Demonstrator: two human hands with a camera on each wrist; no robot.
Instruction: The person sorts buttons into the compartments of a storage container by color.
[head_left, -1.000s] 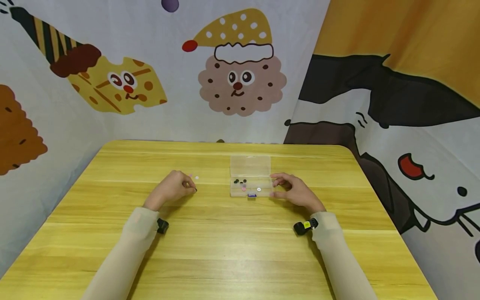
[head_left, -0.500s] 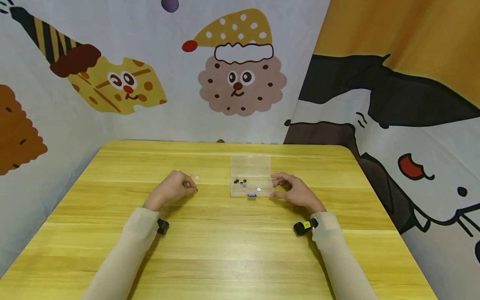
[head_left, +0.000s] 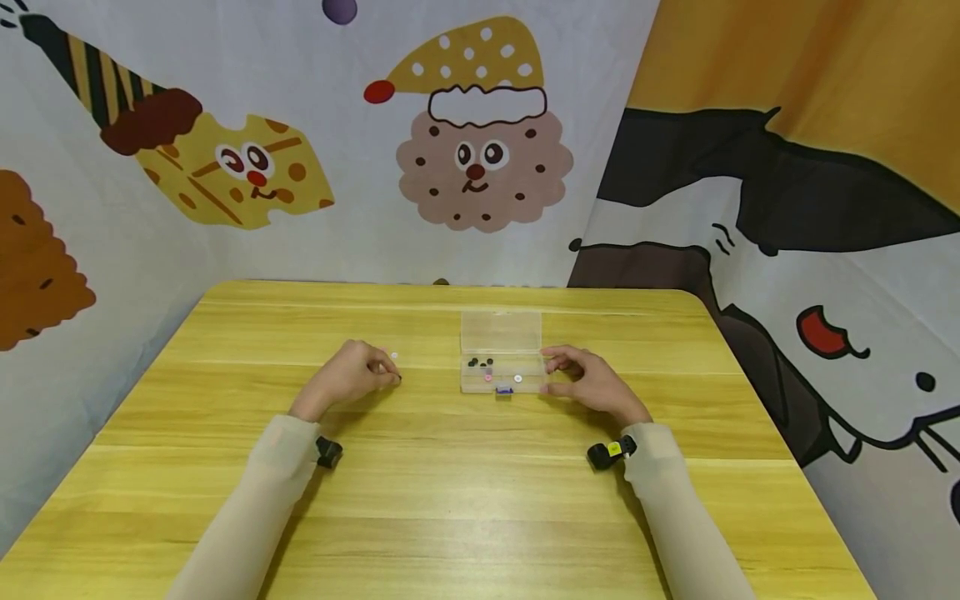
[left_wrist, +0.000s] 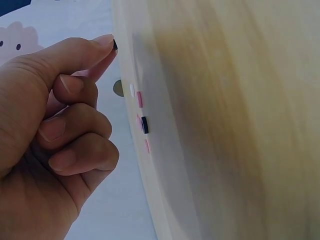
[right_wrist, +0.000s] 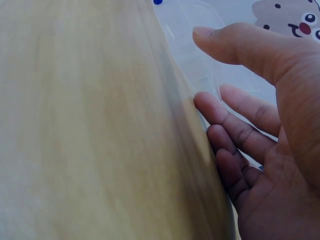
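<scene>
My left hand (head_left: 348, 372) is a little above the table, left of the box, pinching a small black button (left_wrist: 115, 45) between thumb and index finger; its other fingers are curled. Close by on the table lie a white button (head_left: 394, 356), a pink button (left_wrist: 140, 99) and another black button (left_wrist: 145, 125). A clear plastic box (head_left: 531, 364) stands with its lid up, holding several black buttons (head_left: 490, 362), a pink one and a white one (head_left: 517, 379). At the box's right end rests my right hand (head_left: 592, 383), thumb and fingers apart, fingertips touching or very near its side.
The box's transparent lid (head_left: 501, 332) leans back behind it, and a blue latch (head_left: 504, 391) is at its front. The wooden table (head_left: 480, 500) ends at a cartoon-printed cloth (head_left: 300, 250) behind.
My left hand has shifted slightly to the right with the black button pinched in it. The right hand and the box have stayed in place.
</scene>
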